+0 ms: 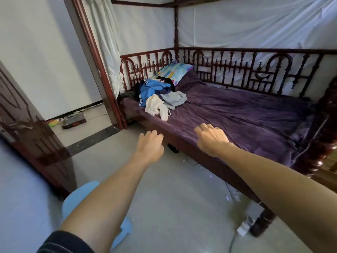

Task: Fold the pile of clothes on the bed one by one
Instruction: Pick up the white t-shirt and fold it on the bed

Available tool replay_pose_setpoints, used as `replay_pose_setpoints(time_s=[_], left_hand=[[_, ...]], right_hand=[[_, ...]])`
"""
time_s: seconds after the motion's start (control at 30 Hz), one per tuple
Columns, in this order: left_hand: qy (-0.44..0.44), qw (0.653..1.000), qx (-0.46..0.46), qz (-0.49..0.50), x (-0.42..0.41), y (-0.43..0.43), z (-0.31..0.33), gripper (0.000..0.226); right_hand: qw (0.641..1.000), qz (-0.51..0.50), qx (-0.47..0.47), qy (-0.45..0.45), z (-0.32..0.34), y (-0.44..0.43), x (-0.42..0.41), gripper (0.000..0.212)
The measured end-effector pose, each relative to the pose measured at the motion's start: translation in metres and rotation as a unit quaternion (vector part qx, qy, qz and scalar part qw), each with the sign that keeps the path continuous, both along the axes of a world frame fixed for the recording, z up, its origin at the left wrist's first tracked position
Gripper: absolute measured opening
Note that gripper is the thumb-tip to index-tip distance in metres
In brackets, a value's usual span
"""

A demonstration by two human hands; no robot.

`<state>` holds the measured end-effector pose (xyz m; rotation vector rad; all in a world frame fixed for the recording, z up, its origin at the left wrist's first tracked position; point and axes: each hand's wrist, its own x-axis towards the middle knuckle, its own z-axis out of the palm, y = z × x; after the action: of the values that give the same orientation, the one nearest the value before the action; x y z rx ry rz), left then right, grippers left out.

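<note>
A pile of clothes [158, 94] lies at the left end of the bed [246, 114], which is covered with a purple blanket. On top is a blue jacket [155, 88]; a cream garment [156, 106] and a pale grey one [173, 99] spill toward the front edge. My left hand [150, 143] is stretched out over the floor just short of the bed's front edge, fingers loosely curled, holding nothing. My right hand [211, 137] hovers over the blanket's front edge, also empty. Both hands are well short of the pile.
A patterned pillow [175, 71] lies behind the pile against the carved wooden railing [237, 68]. A dark wooden door [31, 128] stands open at the left. A light blue stool [82, 199] sits under my left arm. A power strip [244, 228] and cables lie by the bed leg.
</note>
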<state>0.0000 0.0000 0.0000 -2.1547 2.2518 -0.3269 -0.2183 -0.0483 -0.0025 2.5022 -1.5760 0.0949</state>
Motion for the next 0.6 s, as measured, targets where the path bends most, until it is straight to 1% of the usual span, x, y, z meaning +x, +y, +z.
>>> replay_pose_setpoints(time_s=[0.17,0.3,0.47,0.6], left_hand=[[0.003,0.999,0.031,0.019,0.038,-0.077,-0.010,0.028],[0.030,0.999,0.013,0.031,0.069,-0.134,-0.004,0.026],[0.046,0.998,0.007,0.035,0.118,-0.203,0.000,0.027],[0.049,0.998,0.002,0.033,0.159,-0.271,-0.007,0.028]], right_hand=[[0.998,-0.001,0.054,-0.017,-0.018,-0.084,0.036,0.034],[0.998,0.000,0.051,-0.038,-0.010,-0.152,0.067,0.035],[0.997,0.010,0.066,-0.031,-0.001,-0.224,0.111,0.040],[0.997,-0.003,0.067,-0.034,-0.003,-0.287,0.147,0.040]])
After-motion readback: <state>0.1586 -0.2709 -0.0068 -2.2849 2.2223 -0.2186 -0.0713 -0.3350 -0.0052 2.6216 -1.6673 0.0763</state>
